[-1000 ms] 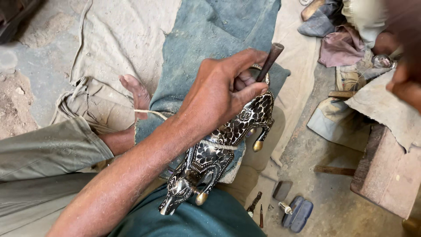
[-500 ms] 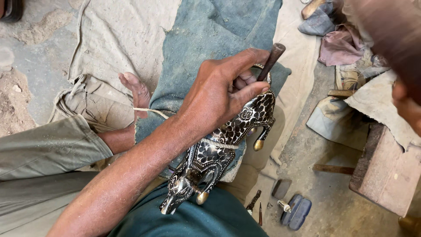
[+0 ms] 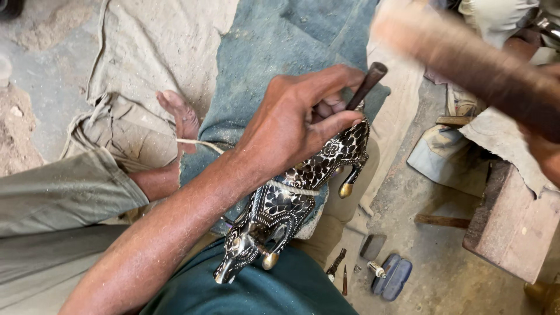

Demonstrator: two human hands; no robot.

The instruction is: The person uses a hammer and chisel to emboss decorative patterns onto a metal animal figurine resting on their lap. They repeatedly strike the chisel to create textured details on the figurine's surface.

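My left hand (image 3: 294, 119) pinches a dark metal punch (image 3: 366, 86) and sets its tip on the back end of a black animal figure with pale inlay and brass feet (image 3: 291, 201). The figure lies across my lap on a blue cloth (image 3: 291, 41), and a thin string (image 3: 294, 189) is tied around it. My right hand (image 3: 545, 149) is at the right edge, closed around a long wooden handle (image 3: 461, 58). The handle is motion-blurred and reaches toward the top of the punch.
My bare foot (image 3: 181, 116) rests on a tan sack cloth (image 3: 151, 52) to the left. A wooden block (image 3: 507, 227) stands at the right. Small metal tools (image 3: 341, 268) and a blue case (image 3: 396, 279) lie on the dusty floor.
My right hand has swung the wooden handle in from the upper right toward the punch. My left hand, the punch and the figure have stayed in place.
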